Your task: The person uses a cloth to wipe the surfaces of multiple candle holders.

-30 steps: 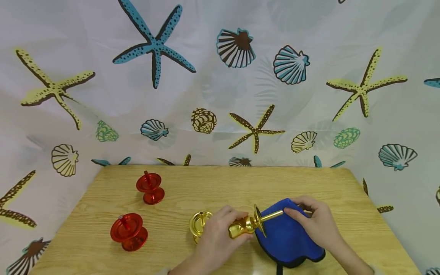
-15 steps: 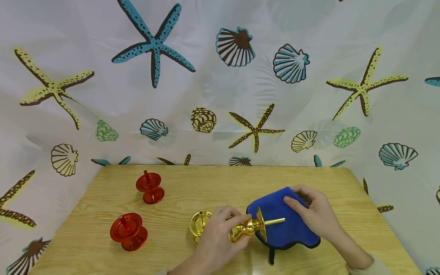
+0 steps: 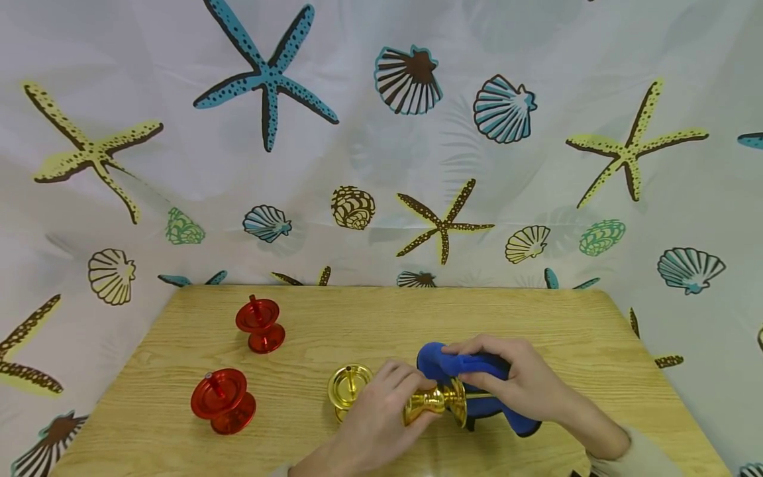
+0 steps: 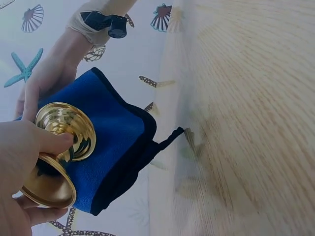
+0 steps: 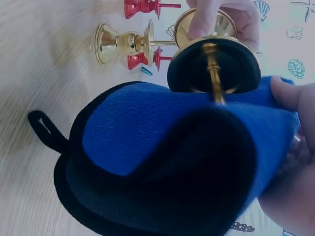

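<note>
My left hand (image 3: 378, 404) grips a shiny gold candlestick (image 3: 432, 401) by its base and stem, tipped on its side above the table. Its dish and thin spike point right, towards my right hand (image 3: 521, 377). That hand pinches a blue cloth (image 3: 432, 361) with black trim and a hanging loop. The cloth is folded beside the dish, and the spike (image 5: 212, 69) runs into the fold in the right wrist view, its tip hidden. In the left wrist view the cloth (image 4: 118, 128) spreads behind the gold dish.
A second gold candlestick (image 3: 346, 387) stands just left of my left hand, partly covered by it. Two red candlesticks (image 3: 259, 318) stand at the left of the wooden table (image 3: 357, 318). A patterned curtain (image 3: 369, 146) with starfish and shells hangs behind.
My right hand has lifted the cloth off the table and folded it over the spike, moving left to the candlestick. The left hand has shifted slightly right, turning the candlestick more level.
</note>
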{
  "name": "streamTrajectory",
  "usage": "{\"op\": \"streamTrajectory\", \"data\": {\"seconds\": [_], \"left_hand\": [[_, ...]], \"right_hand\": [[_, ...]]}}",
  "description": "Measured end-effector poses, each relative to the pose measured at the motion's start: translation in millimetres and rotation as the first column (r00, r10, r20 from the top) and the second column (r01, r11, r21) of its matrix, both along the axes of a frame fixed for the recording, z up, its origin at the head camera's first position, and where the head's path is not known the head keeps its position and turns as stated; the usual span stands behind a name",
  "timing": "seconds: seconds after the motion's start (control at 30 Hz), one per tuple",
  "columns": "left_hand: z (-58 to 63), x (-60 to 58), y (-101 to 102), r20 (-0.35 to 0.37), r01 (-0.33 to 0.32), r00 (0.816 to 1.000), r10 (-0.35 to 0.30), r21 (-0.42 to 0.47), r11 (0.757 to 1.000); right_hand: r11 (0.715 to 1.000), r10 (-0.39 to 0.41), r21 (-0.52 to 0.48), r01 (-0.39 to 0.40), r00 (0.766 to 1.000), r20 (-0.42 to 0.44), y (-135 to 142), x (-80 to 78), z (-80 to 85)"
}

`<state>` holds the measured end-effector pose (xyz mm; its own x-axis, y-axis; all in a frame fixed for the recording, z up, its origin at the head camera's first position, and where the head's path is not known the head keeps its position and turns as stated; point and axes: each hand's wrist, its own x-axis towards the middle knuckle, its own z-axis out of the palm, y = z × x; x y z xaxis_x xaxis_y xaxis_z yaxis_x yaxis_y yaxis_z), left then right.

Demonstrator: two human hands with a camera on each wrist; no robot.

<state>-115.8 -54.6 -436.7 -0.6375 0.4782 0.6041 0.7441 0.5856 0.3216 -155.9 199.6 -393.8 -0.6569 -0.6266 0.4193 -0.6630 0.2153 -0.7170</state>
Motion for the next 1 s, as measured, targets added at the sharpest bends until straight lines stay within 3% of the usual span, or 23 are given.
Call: {"op": "streamTrajectory", "data": {"seconds": [0.13,0.27,0.43,0.53,0.63,0.77,0.93,0.97,1.0], "left_hand": [[-2.4,-1.6,-2.9,-0.049,0.026,0.998,-0.026,0.0,1.0],[-4.4,-2.8,-3.8,-0.068,0.012,0.998,-0.011,0.005,1.0],[-4.6,-3.7,-3.8,-0.066,-0.019,0.998,0.021,0.029,0.999],[-2.7,-3.8,-4.4,-0.038,-0.03,0.999,0.032,0.059,0.998],[0.6,-3.6,-5.2,0.026,-0.035,0.999,0.033,0.097,0.995],[6.5,-2.8,-5.8,0.123,-0.036,0.992,0.018,0.139,0.99],[13.2,-2.3,-5.6,0.222,-0.039,0.975,-0.004,0.192,0.981],[14.2,-2.3,-5.5,0.236,-0.041,0.972,-0.008,0.201,0.979],[14.8,-2.3,-5.4,0.247,-0.041,0.969,-0.011,0.206,0.978]], "right_hand": [[0.995,0.074,0.075,-0.07,0.996,-0.047,-0.6,-2.5,-0.6],[0.98,0.116,0.174,-0.095,0.987,-0.113,-4.6,-3.2,3.0],[0.967,0.107,0.25,-0.05,0.969,-0.221,-9.8,2.4,6.9],[0.962,0.093,0.272,0.005,0.933,-0.348,-10.9,8.4,5.4],[0.96,0.071,0.27,0.081,0.857,-0.51,-12.0,15.0,0.5],[0.962,0.043,0.22,0.159,0.709,-0.704,-13.9,23.2,-9.6],[0.976,0.024,0.133,0.171,0.523,-0.852,-16.6,29.6,-21.9],[0.979,0.019,0.115,0.168,0.489,-0.872,-17.1,30.3,-23.7],[0.98,0.013,0.104,0.168,0.47,-0.883,-17.4,31.2,-25.2]]}}
